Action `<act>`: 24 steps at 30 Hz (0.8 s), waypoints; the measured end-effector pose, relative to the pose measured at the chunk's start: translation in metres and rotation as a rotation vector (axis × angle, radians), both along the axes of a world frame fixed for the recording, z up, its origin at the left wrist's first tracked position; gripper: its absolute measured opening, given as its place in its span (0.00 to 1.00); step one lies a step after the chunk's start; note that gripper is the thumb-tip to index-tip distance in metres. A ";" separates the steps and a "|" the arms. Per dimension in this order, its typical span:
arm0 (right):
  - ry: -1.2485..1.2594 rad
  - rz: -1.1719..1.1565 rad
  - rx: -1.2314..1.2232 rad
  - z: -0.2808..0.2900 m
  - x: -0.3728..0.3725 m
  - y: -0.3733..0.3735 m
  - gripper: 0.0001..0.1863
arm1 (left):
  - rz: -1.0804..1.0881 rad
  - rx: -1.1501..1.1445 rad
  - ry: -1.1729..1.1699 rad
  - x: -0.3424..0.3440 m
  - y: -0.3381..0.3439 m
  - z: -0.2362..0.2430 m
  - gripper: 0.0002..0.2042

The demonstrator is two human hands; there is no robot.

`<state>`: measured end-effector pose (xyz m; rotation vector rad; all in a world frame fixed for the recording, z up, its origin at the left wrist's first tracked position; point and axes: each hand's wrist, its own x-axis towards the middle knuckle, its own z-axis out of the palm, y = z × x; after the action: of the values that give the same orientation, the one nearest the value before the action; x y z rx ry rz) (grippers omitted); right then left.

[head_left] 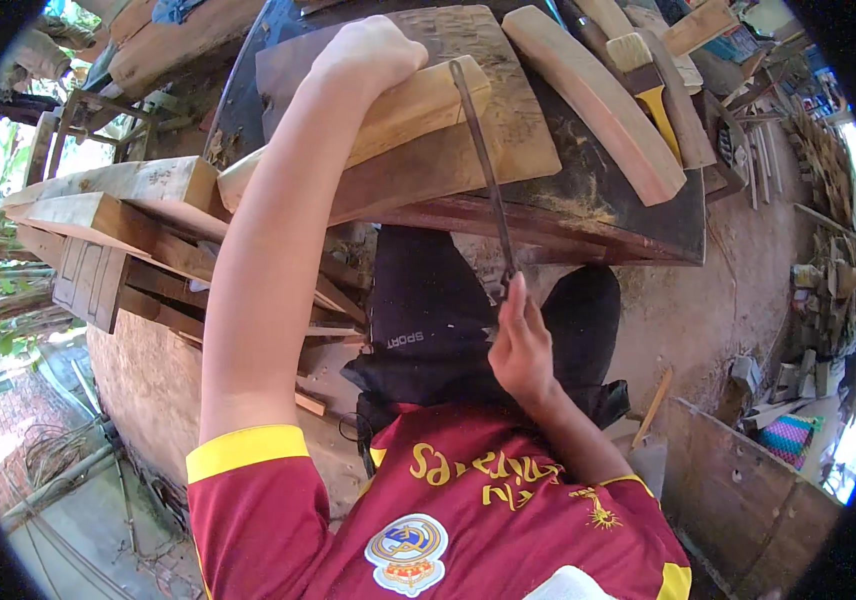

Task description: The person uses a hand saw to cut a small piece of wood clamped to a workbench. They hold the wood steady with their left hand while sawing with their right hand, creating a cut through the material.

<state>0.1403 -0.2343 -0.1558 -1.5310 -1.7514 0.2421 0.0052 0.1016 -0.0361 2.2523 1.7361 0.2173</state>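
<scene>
Seen nearly edge-on, a handsaw [489, 175] lies across the right end of a squared wooden beam [403, 118]. My right hand [523, 345] is closed round the saw's near end, low in front of my lap; its handle is mostly hidden by the fingers. Closed against the beam's far side, my left hand [373, 52] presses on it close to the blade, and my forearm covers part of the beam. Beneath the beam is a wide, flat wooden board [523, 130], resting on a dark-topped table [638, 225].
To the right lie a curved wooden piece [598, 110] and a paintbrush [653, 95] with a yellow handle. Thick timbers [138, 195] are stacked at the left, reaching toward the table. A wooden panel [738, 490] stands at the lower right.
</scene>
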 end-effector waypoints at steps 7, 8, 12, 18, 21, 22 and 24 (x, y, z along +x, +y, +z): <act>0.033 -0.009 -0.012 0.006 -0.010 0.011 0.43 | -0.145 0.001 -0.022 -0.004 0.018 -0.006 0.20; 0.010 0.021 0.018 0.006 -0.011 0.010 0.43 | -0.142 -0.007 -0.018 -0.017 0.039 -0.023 0.21; -0.056 0.018 -0.022 0.000 0.008 0.012 0.45 | -0.145 -0.003 -0.049 -0.023 0.046 -0.033 0.21; -0.002 0.024 0.043 0.049 0.000 0.063 0.48 | -0.278 0.022 -0.113 -0.019 0.034 -0.035 0.21; 0.081 -0.003 -0.060 0.092 -0.020 0.097 0.43 | -0.251 0.007 -0.077 -0.028 0.039 -0.035 0.21; 0.098 -0.026 -0.076 0.098 -0.024 0.103 0.40 | -0.242 -0.026 -0.086 -0.025 0.038 -0.036 0.21; 0.108 -0.025 -0.089 0.095 -0.025 0.101 0.39 | -0.220 -0.091 -0.104 -0.024 0.038 -0.034 0.21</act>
<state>0.1158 -0.1328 -0.0605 -1.5723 -1.6554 0.3874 -0.0183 0.1393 -0.0701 2.2991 1.4048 0.1997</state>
